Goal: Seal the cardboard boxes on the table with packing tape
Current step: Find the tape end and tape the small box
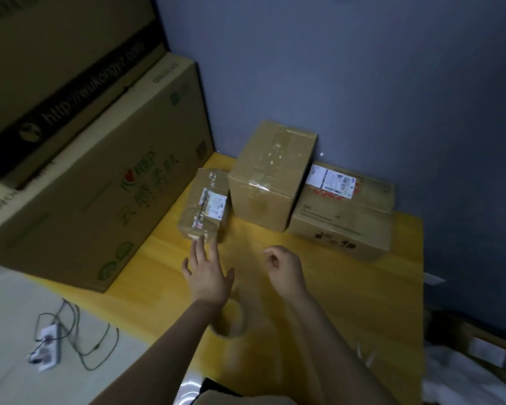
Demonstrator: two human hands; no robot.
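Left hand (206,273) spread flat, fingertips at the small brown labelled cardboard box (205,204); right hand (285,268) loosely curled, empty. Blurred roll of clear packing tape (231,318), apparently, lies on the yellow wooden table (348,287). Label text is unreadable.

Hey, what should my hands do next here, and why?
Probably bring the left hand forward onto the small box and pull it closer. Its fingertips are at the box's near edge, both hands are empty, and the tape roll lies on the table under the forearm.
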